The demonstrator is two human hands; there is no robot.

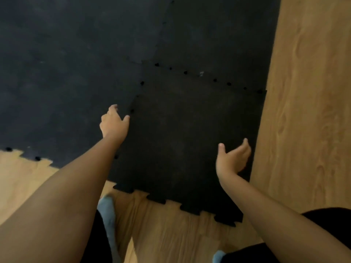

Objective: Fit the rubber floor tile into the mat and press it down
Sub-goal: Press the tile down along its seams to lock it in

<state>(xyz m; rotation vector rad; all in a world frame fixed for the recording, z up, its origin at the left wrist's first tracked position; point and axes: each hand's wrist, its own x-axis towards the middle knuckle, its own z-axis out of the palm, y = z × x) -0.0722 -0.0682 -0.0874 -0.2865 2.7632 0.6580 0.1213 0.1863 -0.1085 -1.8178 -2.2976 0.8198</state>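
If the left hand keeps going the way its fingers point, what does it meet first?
Probably the laid mat just left of the seam with the tile; the left hand points forward and down, though its height above the mat is unclear.

Illumination is dim and uneven. The wood floor (303, 92) along the right edge is the brightest area and carries a soft sheen; the source itself is out of frame. The black mat (76, 63) absorbs most light, so its surface detail is nearly lost and the seams show only as faint lines and dark notches. The tile (180, 139) reads slightly darker than the mat. Shadows are soft, without hard edges. The whole frame is mildly blurred and grainy. Both forearms are soft at the bottom corners, and wide-angle distortion stretches them there.
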